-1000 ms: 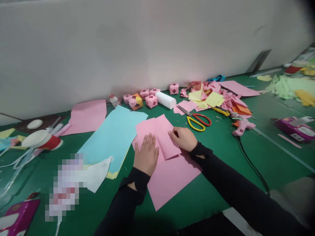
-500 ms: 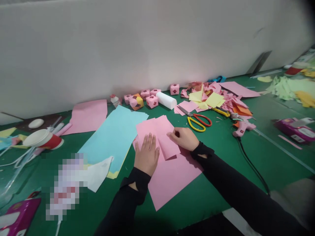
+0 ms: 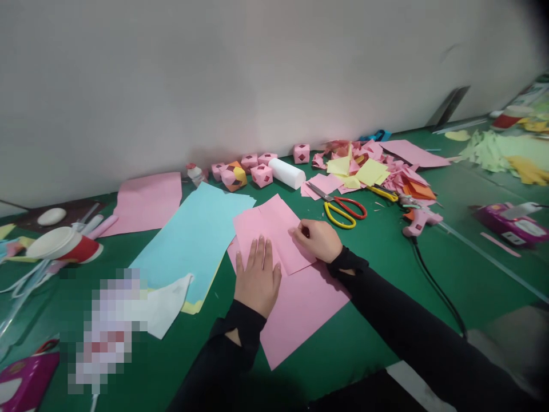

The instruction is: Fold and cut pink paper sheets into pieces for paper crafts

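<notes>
My left hand (image 3: pixel 257 277) lies flat, fingers stretched, on the lower left of a creased pink sheet of paper (image 3: pixel 268 223). My right hand (image 3: pixel 319 239) is closed, its thumb and curled fingers at the right edge of that sheet. A lengthwise crease runs down the sheet between my hands. Underneath lies a larger pink sheet (image 3: pixel 300 309), sticking out toward me. Scissors (image 3: pixel 345 212) with one red and one yellow handle lie beyond my right hand. Light blue sheets (image 3: pixel 189 240) lie left of my left hand.
Folded pink paper blocks (image 3: pixel 261 175) and a white roll (image 3: pixel 287 173) stand along the wall. Paper scraps (image 3: pixel 360 166) are heaped behind the scissors. A corded pink glue gun (image 3: pixel 422 220) lies right. A paper cup (image 3: pixel 64 245) lies on its side at left.
The right part of the creased pink sheet, raised and curved before, now lies flatter. My hands stay on the paper in nearly the same places. The view has shifted slightly.
</notes>
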Demonstrator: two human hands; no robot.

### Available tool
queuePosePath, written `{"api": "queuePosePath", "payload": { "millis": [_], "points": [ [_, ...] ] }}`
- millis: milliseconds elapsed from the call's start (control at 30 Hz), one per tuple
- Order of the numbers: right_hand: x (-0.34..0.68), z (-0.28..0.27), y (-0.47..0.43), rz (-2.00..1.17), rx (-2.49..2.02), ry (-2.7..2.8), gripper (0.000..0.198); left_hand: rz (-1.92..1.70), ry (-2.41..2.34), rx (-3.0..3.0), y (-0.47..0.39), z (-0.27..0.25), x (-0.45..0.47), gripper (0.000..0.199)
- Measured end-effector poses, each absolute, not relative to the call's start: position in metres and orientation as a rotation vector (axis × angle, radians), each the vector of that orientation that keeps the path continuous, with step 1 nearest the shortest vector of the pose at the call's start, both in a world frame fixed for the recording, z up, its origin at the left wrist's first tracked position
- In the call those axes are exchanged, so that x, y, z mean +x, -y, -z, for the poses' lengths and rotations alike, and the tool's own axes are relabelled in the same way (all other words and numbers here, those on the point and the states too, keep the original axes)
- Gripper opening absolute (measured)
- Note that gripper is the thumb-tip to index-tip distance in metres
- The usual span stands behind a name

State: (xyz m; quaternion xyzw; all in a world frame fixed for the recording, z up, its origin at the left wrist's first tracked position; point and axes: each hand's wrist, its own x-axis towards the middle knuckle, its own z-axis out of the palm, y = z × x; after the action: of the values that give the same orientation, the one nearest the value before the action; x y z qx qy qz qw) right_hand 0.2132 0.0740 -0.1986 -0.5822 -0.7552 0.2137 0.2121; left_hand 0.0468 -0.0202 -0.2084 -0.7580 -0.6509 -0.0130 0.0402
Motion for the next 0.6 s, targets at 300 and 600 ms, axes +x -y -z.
{"api": "queuePosePath", "payload": {
  "millis": [300, 600],
  "points": [
    [0.2172, 0.1946, -0.0717, -0.644, -1.559, 2.119, 0.032, 0.03, 2.025, -2.329, 0.0188, 0.2075, 0.0452, 0.054],
    [0.2149, 0.1942, -0.0719, -0.573, -1.602, 2.188, 0.029, 0.006, 2.058, -2.342, 0.0182, 0.2045, 0.0465, 0.055]
  ]
}}
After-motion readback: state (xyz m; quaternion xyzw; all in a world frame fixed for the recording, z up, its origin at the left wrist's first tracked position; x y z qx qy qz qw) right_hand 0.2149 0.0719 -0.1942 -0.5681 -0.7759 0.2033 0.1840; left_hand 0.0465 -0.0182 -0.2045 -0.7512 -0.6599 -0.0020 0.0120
